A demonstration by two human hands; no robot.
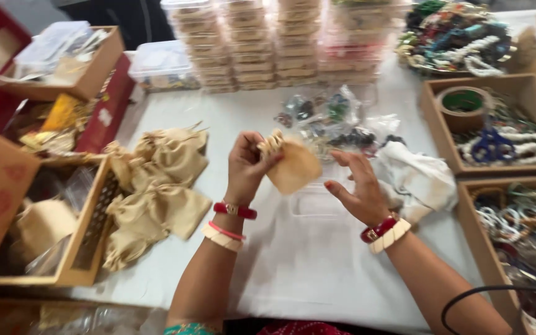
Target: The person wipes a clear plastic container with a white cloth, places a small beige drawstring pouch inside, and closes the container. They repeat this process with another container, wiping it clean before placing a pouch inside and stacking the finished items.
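Boxes ring the white tabletop (305,260). At far left a brown tray (85,77) holds a clear lidded tub and loose bits, too blurred to name. Below it a wooden crate (85,248) with a perforated side holds pale wrapped things behind clear film. On the right stand three open brown boxes: the top box (531,87) holds a tape roll (463,100), blue scissors (492,147) and white beaded strings; the middle box (466,198) holds tangled bangles and beads; the lowest is cut off by the frame edge. A heap of beads (457,34) sits at the top right corner. Four stacks of clear lidded tubs (280,43) stand along the back, contents hazy, with one more clear tub (162,65) beside them.

The left hand (246,164) is raised over the tabletop's middle, its fingers pinching the gathered neck of a tan pouch (293,167) that hangs between both hands. The right hand (358,186) is just beside the pouch, fingers spread and loose, holding nothing. Each wrist wears a red and a cream bangle. Several more pouches (156,186) lie heaped left of the hands; the count is unclear because they overlap. Small clear bags (324,115) of beads and a white cloth (420,180) lie behind and right of the hands.
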